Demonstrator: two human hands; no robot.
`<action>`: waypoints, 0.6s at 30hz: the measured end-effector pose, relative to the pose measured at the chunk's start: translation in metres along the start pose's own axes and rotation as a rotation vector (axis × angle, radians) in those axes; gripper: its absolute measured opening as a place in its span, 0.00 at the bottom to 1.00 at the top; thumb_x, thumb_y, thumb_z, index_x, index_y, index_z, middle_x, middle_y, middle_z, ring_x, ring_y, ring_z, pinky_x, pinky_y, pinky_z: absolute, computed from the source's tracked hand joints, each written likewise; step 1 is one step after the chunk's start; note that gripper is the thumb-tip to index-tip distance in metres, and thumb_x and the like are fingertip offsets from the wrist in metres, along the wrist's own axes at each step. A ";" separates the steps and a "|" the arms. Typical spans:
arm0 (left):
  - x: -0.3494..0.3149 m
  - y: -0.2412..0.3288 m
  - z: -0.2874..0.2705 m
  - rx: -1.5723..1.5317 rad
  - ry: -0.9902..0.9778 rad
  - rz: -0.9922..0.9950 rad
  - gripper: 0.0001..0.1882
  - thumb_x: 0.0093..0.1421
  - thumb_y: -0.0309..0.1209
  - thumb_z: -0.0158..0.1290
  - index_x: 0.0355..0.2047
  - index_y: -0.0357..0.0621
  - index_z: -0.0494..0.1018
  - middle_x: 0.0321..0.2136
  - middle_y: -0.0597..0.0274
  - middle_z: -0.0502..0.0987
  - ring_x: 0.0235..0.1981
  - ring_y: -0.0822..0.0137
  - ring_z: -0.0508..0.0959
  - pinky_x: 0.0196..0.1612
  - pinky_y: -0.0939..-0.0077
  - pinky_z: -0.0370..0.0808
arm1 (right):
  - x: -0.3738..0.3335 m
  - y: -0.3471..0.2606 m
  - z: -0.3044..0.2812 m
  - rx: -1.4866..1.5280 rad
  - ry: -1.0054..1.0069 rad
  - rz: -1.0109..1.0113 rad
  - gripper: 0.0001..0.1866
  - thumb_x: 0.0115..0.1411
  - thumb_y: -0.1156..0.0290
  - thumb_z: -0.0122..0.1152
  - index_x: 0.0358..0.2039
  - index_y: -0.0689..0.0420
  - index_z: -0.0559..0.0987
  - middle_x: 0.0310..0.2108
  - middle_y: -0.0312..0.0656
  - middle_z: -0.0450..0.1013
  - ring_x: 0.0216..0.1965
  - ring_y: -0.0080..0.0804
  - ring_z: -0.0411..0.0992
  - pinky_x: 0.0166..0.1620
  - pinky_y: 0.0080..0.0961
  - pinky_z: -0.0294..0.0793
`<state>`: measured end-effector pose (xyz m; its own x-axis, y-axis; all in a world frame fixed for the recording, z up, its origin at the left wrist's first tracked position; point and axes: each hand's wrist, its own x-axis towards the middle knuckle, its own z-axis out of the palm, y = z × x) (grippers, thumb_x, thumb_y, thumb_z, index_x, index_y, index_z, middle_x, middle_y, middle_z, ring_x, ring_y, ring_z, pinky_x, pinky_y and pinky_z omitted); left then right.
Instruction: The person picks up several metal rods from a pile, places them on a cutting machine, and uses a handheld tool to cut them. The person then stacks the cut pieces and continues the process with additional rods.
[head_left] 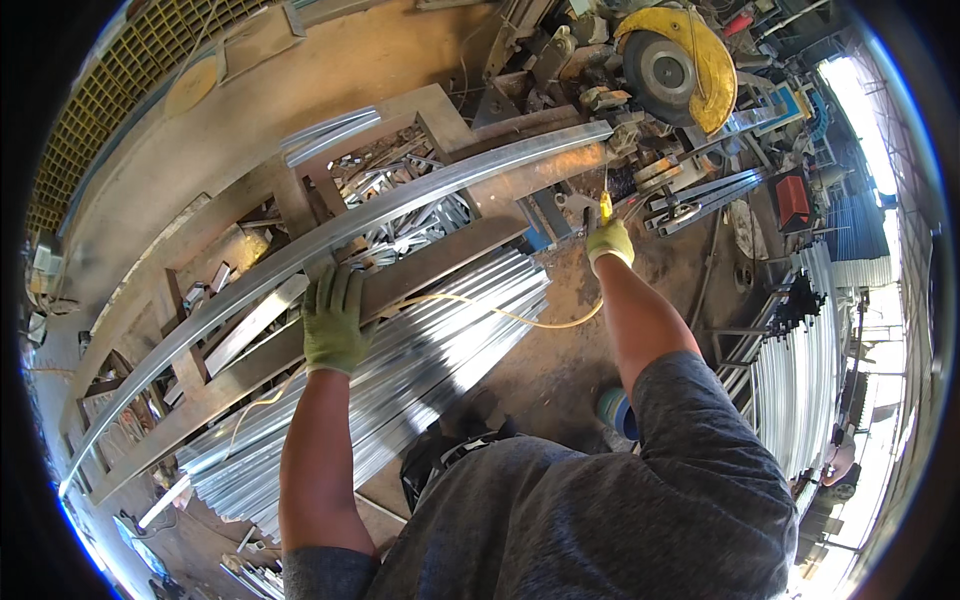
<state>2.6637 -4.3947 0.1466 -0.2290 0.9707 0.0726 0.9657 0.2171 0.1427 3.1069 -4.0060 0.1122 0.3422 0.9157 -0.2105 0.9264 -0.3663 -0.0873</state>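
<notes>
A long galvanized square tube point(450, 185) lies across the steel rack, its right end by the cut-off saw point(668, 70) with a yellow guard. My left hand point(337, 318), in a green glove, lies palm down over the rack's flat rail point(440, 262). Its fingers are stretched toward the tube's near edge, and I cannot tell if they touch it. My gloved right hand point(609, 242) is closed around a yellow tool point(606, 206) with a thin rod pointing toward the saw. Most of its body is hidden in the glove.
Stacked galvanized tubes point(480, 310) lie in front of the rack. A yellow hose point(540, 323) loops across them toward my right forearm. Metal offcuts point(420, 225) fill the space under the rack. A blue bucket point(618, 412) stands by my right side; more tubes point(795, 400) lie farther right.
</notes>
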 end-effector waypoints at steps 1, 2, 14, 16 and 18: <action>0.002 -0.002 -0.001 -0.005 0.002 0.007 0.56 0.56 0.49 0.79 0.82 0.49 0.68 0.83 0.55 0.66 0.87 0.47 0.61 0.87 0.38 0.59 | 0.005 -0.008 0.003 -0.001 -0.029 -0.007 0.21 0.76 0.60 0.61 0.64 0.55 0.84 0.60 0.57 0.88 0.66 0.61 0.85 0.68 0.53 0.84; 0.004 -0.003 -0.002 -0.012 -0.019 -0.005 0.56 0.56 0.49 0.79 0.82 0.49 0.68 0.84 0.55 0.66 0.87 0.47 0.61 0.87 0.38 0.59 | 0.010 -0.015 0.006 0.001 -0.043 -0.012 0.22 0.75 0.60 0.61 0.64 0.55 0.84 0.61 0.57 0.88 0.67 0.60 0.85 0.68 0.53 0.84; 0.013 0.003 0.000 -0.012 0.026 0.014 0.57 0.54 0.47 0.80 0.81 0.50 0.68 0.80 0.54 0.70 0.83 0.44 0.66 0.84 0.34 0.63 | 0.032 -0.018 0.038 0.096 -0.092 0.075 0.24 0.75 0.54 0.61 0.62 0.52 0.89 0.61 0.56 0.88 0.64 0.58 0.86 0.66 0.52 0.86; 0.014 0.003 0.000 -0.014 0.037 0.030 0.57 0.54 0.46 0.80 0.81 0.49 0.68 0.80 0.54 0.70 0.83 0.43 0.65 0.84 0.34 0.63 | 0.043 -0.032 0.051 0.148 -0.076 0.057 0.25 0.75 0.52 0.64 0.66 0.50 0.87 0.60 0.55 0.89 0.64 0.57 0.87 0.65 0.52 0.86; 0.015 0.004 0.000 -0.014 0.039 0.028 0.57 0.53 0.46 0.80 0.81 0.49 0.68 0.80 0.54 0.69 0.84 0.43 0.65 0.84 0.33 0.63 | 0.049 -0.039 0.065 0.153 -0.082 0.009 0.27 0.75 0.53 0.63 0.70 0.47 0.85 0.59 0.55 0.89 0.64 0.59 0.86 0.65 0.52 0.86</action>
<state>2.6638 -4.3791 0.1482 -0.2063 0.9717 0.1148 0.9701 0.1877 0.1541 3.0777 -3.9574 0.0416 0.3310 0.8978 -0.2906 0.8863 -0.4015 -0.2308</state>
